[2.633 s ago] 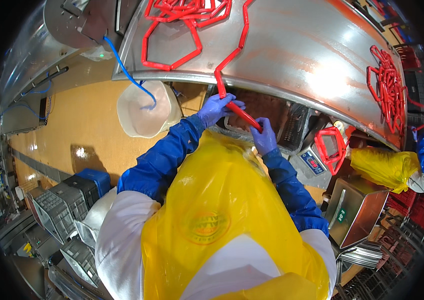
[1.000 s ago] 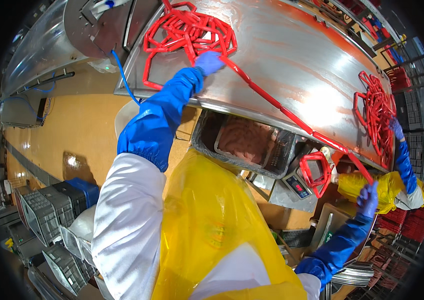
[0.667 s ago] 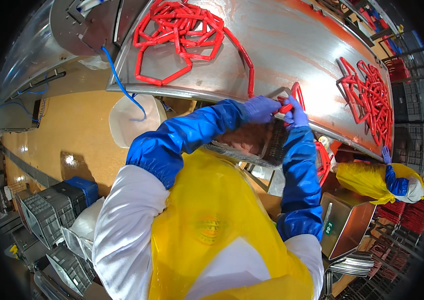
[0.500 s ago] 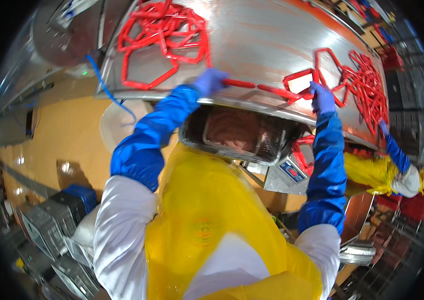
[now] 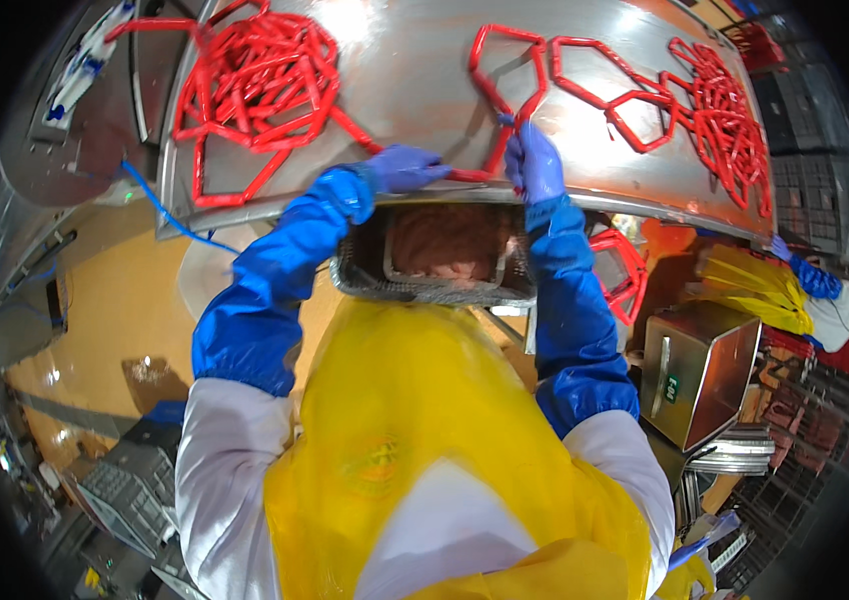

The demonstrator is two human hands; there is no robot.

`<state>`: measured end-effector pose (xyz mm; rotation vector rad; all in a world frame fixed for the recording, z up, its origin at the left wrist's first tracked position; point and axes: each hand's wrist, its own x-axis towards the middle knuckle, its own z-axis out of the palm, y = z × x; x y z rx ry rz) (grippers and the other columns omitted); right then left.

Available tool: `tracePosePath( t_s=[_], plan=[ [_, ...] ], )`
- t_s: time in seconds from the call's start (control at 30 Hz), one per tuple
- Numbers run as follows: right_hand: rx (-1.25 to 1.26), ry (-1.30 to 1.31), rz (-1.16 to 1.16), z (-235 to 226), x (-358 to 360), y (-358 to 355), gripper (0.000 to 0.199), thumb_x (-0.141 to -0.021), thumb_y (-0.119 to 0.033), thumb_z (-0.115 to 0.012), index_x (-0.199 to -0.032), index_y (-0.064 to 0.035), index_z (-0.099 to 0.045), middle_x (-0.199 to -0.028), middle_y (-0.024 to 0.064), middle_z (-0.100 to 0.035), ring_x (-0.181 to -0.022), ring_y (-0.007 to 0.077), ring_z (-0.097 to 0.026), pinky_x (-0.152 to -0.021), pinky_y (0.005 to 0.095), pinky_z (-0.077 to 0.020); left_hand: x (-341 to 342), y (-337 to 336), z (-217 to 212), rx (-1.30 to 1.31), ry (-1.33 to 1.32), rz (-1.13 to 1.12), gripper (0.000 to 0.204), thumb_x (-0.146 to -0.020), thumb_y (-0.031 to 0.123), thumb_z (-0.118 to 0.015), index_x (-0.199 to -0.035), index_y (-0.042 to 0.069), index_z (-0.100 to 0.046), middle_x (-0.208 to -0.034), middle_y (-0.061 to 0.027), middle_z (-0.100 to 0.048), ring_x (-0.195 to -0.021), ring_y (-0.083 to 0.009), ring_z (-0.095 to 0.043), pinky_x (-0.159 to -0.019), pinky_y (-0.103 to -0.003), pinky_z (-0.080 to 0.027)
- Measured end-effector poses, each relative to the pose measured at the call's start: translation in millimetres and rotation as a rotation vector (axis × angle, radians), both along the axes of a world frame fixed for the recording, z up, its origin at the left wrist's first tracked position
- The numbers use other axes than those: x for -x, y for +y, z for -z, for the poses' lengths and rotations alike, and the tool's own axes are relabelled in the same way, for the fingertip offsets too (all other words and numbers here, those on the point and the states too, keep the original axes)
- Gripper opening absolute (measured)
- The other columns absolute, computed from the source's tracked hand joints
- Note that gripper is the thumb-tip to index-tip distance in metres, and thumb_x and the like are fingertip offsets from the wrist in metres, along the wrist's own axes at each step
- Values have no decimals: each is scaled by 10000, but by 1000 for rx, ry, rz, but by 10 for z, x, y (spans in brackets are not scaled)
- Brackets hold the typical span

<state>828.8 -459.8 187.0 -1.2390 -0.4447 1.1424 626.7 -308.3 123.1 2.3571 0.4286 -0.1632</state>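
— Your left hand (image 5: 407, 169), gloved in purple, lies at the near edge of a steel table (image 5: 415, 55), a red sausage chain (image 5: 470, 176) running beneath its fingers.
— Is it clamped there?
— The view can't tell you that; your fingers point right, hiding the links they cover. Your right hand (image 5: 537, 165), just beside and apart from it, is closed around the same chain where it climbs into an open loop.
— And the rest of the chain?
— To your left it leads into a tangled sausage pile (image 5: 260, 85), with one stretch reaching over the machine (image 5: 95, 130) at upper left. To your right, angular sausage loops (image 5: 610, 75) lie flat beside a second, narrower heap (image 5: 725, 140).
— Nearer your body?
— Below the table edge, in front of your yellow apron (image 5: 395, 390), a pan of pinkish ground meat (image 5: 445, 243) sits inside a dark crate (image 5: 365, 262). Another sausage coil (image 5: 627, 278) hangs just right of your blue sleeve.
— Farther out?
— At far right, a co-worker (image 5: 830, 310) in yellow and white has a purple glove near the table's corner. A steel bin (image 5: 705, 370) stands between you.
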Motion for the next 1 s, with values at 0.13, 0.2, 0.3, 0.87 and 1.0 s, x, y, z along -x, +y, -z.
tracePosePath(
  t_s=[0.13,0.2,0.3,0.87,1.0],
  plan=[
    [25,606,-31,767,608,-313,346,-1045,-446,-486,-1075,-110,-568,-618,-81,-315,-452,54,-256,-393,228,-189,-218,-291,309,211,-14,21,430,-997,405,-535,-1134,17,-656,-1076,-197,-697,-1008,-331,-662,-892,-438,-499],
    [75,793,-54,903,719,-329,303,-1050,-397,-470,-830,-189,-477,-572,-81,-293,-425,66,-222,-368,242,-171,-283,-293,788,449,-159,-32,365,-976,359,-585,-1117,35,-677,-1056,-152,-716,-983,-259,-676,-862,-417,-508],
    [59,941,-120,1041,656,-364,333,-1042,-332,-445,-732,-210,-429,-540,-77,-248,-407,73,-187,-345,257,-148,-251,-242,599,836,-138,24,322,-948,296,-638,-1113,24,-689,-1058,-57,-712,-977,-133,-631,-882,-331,-507],
    [63,-982,162,1415,1165,-209,251,-990,-309,-558,-1079,-100,-665,-768,203,-654,-760,473,-632,-727,472,-547,11,-184,276,706,140,-389,440,-979,450,-617,-1087,37,-725,-919,-43,-740,-737,-130,-654,-646,-316,-508],
    [462,-1465,-507,946,858,-138,228,-918,-152,-573,-1112,-97,-680,-1077,247,-645,-1016,426,-613,-908,514,-499,220,-119,266,824,-13,-394,371,-980,388,-635,-1095,49,-730,-920,-32,-738,-730,-105,-649,-655,-301,-513]
  ],
)
